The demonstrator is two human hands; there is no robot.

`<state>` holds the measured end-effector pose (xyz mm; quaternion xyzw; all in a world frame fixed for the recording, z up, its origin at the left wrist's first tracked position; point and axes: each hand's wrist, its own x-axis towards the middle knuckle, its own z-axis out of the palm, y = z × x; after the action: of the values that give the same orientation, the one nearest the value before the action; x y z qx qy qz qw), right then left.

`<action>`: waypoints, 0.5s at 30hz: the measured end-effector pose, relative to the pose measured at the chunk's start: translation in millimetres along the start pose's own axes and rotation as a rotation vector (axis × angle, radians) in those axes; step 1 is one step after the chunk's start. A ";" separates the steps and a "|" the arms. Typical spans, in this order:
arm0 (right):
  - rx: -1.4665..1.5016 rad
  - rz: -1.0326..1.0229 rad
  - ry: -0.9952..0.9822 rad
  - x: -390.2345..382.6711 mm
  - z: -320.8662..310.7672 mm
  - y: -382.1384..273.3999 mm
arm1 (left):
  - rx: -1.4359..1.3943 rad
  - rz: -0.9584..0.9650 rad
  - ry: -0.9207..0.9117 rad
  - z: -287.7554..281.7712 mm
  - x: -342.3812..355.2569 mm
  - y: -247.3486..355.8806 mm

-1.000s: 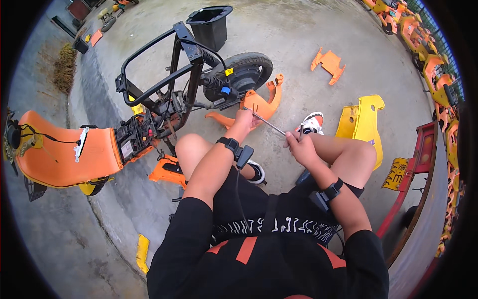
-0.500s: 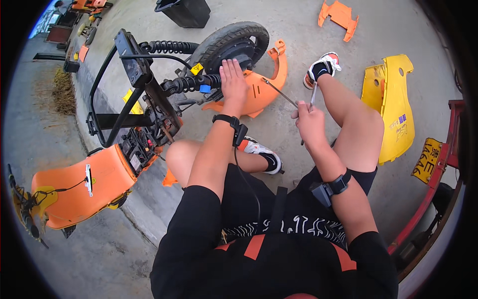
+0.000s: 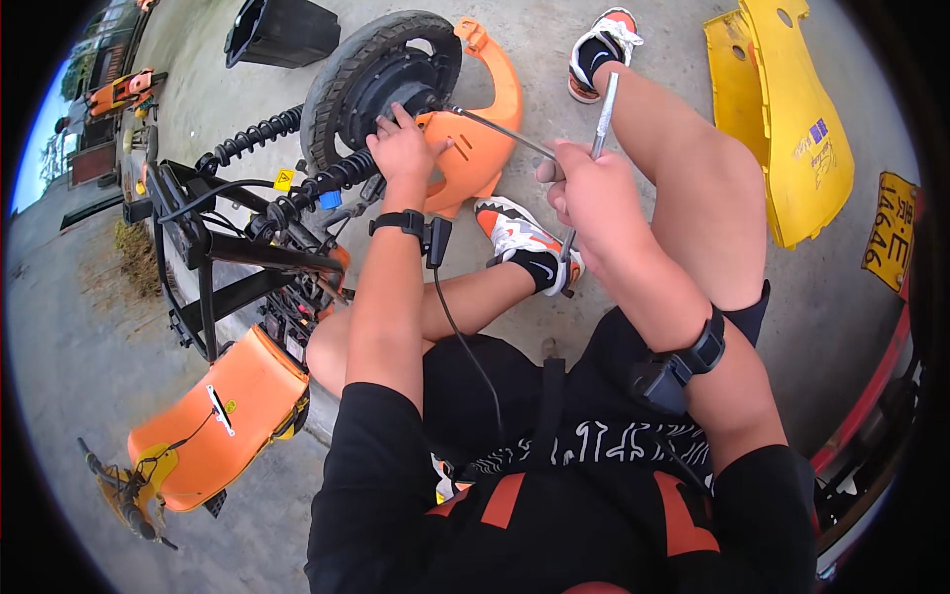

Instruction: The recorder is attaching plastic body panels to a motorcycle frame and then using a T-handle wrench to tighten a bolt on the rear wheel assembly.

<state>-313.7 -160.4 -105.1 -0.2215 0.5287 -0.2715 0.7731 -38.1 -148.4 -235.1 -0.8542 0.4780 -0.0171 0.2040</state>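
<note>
My left hand point(image 3: 402, 148) has its fingers spread at the black wheel hub point(image 3: 378, 94), above the coil shock absorber point(image 3: 339, 174) with a blue part on it. My right hand point(image 3: 586, 188) grips a metal T-handle wrench point(image 3: 507, 131), whose long shaft reaches to the middle of the hub. The tyre point(image 3: 329, 89) lies tilted in the scooter's black frame point(image 3: 206, 282). An orange curved plastic cover point(image 3: 493, 74) sits beside and partly under the wheel, near my feet.
An orange scooter seat point(image 3: 223, 421) with loose cables lies at lower left. A black bin point(image 3: 282, 30) stands behind the wheel. A large yellow body panel point(image 3: 782, 129) is to my right, near a red metal frame with a yellow plate point(image 3: 886, 238). Other scooters point(image 3: 119, 91) stand far left.
My left hand has moved from the wrench shaft forward onto the hub, fingers spreading. My right hand and wrench have risen toward the hub. The view has shifted, bringing the wheel higher and leftward.
</note>
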 end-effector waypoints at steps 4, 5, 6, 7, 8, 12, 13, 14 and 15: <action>0.034 -0.020 0.033 -3.4 -4.4 -13.5 | -0.004 -0.017 0.001 -5.7 0.0 4.1; 0.035 -0.013 0.042 -3.3 -5.9 -14.2 | -0.020 -0.032 -0.026 -6.9 0.8 5.0; 0.028 0.011 0.074 -2.8 -7.2 -14.3 | -0.037 -0.040 -0.021 -7.5 1.2 5.9; 0.025 -0.006 0.045 -2.2 -8.3 -13.5 | -0.056 -0.055 -0.036 -7.8 1.3 6.3; 0.012 -0.004 0.037 -1.7 -9.1 -12.2 | -0.075 -0.073 -0.050 -7.8 1.1 6.4; 0.072 0.013 0.034 -0.2 -11.6 -10.2 | -0.054 -0.054 0.003 -5.2 -0.8 5.8; 0.084 0.032 0.045 -0.1 -11.9 -10.2 | -0.051 -0.050 0.022 -4.0 -1.3 5.6; 0.093 0.038 0.049 -0.4 -12.2 -10.4 | -0.056 -0.048 0.022 -2.5 -1.8 5.4; 0.103 0.051 0.051 -0.5 -12.3 -10.4 | -0.058 -0.051 0.037 -0.8 -2.0 5.4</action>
<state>-327.4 -168.6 -102.5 -0.1609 0.5391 -0.2842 0.7763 -43.7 -149.5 -236.0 -0.8711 0.4602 -0.0241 0.1697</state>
